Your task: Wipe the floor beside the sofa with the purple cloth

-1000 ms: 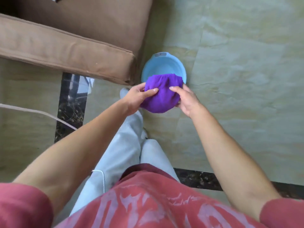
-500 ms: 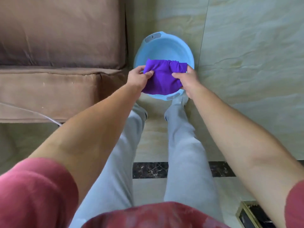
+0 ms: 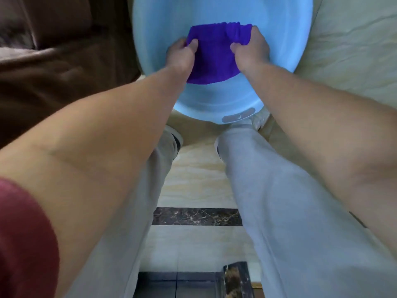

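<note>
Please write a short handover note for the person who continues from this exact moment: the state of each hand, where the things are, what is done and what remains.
Left hand: closed grip on the left edge of the purple cloth.
Right hand: closed grip on the cloth's right edge.
The cloth is held stretched between both hands, over the inside of the blue basin. Whether it touches the basin, or whether there is water in it, cannot be told.
The basin stands on the tiled floor, right beside the brown sofa, in front of the person's feet.
Done: cloth in hand.
Left: take the cloth out of the basin and wipe the floor beside the sofa.
</note>
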`<state>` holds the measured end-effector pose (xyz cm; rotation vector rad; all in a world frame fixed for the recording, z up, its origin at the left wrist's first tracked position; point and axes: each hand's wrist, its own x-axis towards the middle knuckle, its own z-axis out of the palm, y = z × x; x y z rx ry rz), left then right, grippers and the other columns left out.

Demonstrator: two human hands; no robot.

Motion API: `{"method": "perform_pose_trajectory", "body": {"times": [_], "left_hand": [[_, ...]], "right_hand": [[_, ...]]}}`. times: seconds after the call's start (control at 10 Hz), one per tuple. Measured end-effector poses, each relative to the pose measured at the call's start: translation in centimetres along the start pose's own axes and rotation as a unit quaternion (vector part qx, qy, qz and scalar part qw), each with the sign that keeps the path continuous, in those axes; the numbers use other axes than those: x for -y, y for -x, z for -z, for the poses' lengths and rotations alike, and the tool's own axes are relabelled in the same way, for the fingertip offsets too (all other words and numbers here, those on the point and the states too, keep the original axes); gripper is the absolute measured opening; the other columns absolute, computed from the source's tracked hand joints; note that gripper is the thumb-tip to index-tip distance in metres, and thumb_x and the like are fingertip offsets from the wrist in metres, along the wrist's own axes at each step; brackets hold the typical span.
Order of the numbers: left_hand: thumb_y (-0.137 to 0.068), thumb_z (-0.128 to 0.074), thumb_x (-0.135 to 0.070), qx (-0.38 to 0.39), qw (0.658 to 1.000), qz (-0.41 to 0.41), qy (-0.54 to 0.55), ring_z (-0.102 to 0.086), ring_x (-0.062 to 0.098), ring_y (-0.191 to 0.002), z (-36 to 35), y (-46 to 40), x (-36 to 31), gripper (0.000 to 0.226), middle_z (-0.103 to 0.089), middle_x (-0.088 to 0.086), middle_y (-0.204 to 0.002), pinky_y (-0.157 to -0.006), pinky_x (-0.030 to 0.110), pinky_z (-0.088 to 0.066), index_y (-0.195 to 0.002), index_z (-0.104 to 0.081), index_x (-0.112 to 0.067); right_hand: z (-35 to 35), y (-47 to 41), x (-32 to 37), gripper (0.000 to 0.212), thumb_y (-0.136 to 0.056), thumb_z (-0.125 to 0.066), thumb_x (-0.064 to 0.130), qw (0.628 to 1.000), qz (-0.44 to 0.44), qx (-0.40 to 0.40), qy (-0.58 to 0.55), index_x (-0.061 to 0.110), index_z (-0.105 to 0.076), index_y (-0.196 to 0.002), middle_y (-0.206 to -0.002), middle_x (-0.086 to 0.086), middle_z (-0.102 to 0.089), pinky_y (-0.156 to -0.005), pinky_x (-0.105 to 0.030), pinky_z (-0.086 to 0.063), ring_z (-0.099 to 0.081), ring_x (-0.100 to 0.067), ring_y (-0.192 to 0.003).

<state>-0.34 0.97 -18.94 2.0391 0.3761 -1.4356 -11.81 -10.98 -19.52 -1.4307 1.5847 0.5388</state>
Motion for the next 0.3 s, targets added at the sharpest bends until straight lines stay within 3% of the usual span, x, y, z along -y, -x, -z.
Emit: {"method": "perform_pose_trajectory", "body": {"times": [0.1,0.2,0.3], "left_hand": [[-0.098,-0.055,-0.028,-0.021,0.989,-0.073,-0.130,-0.059,0.020,-0.119,-0.3,0.6,0.5,0.049,-0.056,0.003,-0.136,-0.105,0.034,-0.049,-0.143,-0.044,-0.016],[-0.099,-0.051,-0.033,-0.025,0.961,-0.146,-0.234,-0.050,0.025,-0.136,0.6,3.9,-0.5,0.061,-0.040,0.007,-0.154,-0.110,0.036,-0.044,-0.154,-0.030,-0.020],[-0.101,-0.048,-0.046,-0.010,0.963,-0.146,-0.228,-0.047,0.027,-0.139,2.7,8.9,-3.6,0.064,-0.037,0.009,-0.156,-0.110,0.035,-0.038,-0.156,-0.028,-0.022]], "right_hand": [[-0.3,0.3,-0.1,0.038,-0.094,-0.053,0.028,1.000,-0.016,0.002,-0.003,0.020,-0.052,-0.131,-0.110,0.005,-0.065,-0.062,-0.024,-0.045,-0.064,-0.018,-0.093],[1.3,2.2,1.5,0.046,-0.092,-0.052,0.030,0.999,-0.040,-0.007,0.021,0.020,-0.046,-0.137,-0.129,-0.002,-0.060,-0.078,-0.030,-0.048,-0.063,-0.022,-0.109],[5.0,6.4,4.7,0.057,-0.095,-0.051,0.034,0.998,-0.017,-0.038,0.036,0.020,-0.038,-0.149,-0.149,-0.006,-0.044,-0.102,-0.033,-0.044,-0.051,-0.026,-0.131]]}}
